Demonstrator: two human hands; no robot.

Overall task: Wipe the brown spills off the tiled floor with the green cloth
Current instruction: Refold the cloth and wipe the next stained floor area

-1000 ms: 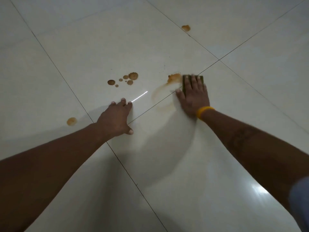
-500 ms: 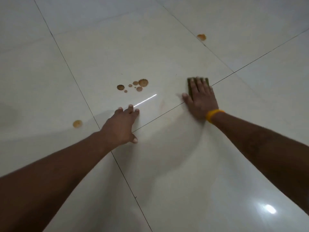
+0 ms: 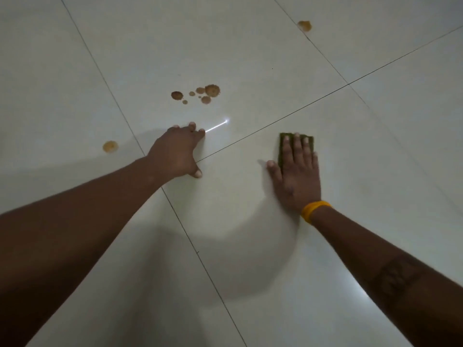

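My right hand point(image 3: 298, 171) lies flat with straight fingers on the green cloth point(image 3: 283, 149), pressing it to the tiled floor point(image 3: 250, 58) just below a grout line. Most of the cloth is hidden under the fingers. My left hand point(image 3: 176, 152) is braced on the floor on its fingertips and thumb, holding nothing. A cluster of several brown spots point(image 3: 200, 93) lies above the left hand. One brown spill point(image 3: 110, 146) sits to the left, and another brown spill point(image 3: 304, 25) lies far off at the upper right.
Pale glossy tiles with dark grout lines fill the view. A bright streak of reflected light point(image 3: 216, 126) lies by the left fingertips, and a glare patch point(image 3: 360, 294) shows at the lower right. A yellow band point(image 3: 314, 209) circles my right wrist.
The brown smear beside the cloth has been wiped away. My right hand has drawn the cloth back towards me, across the grout line onto the nearer tile. The left hand stays braced.
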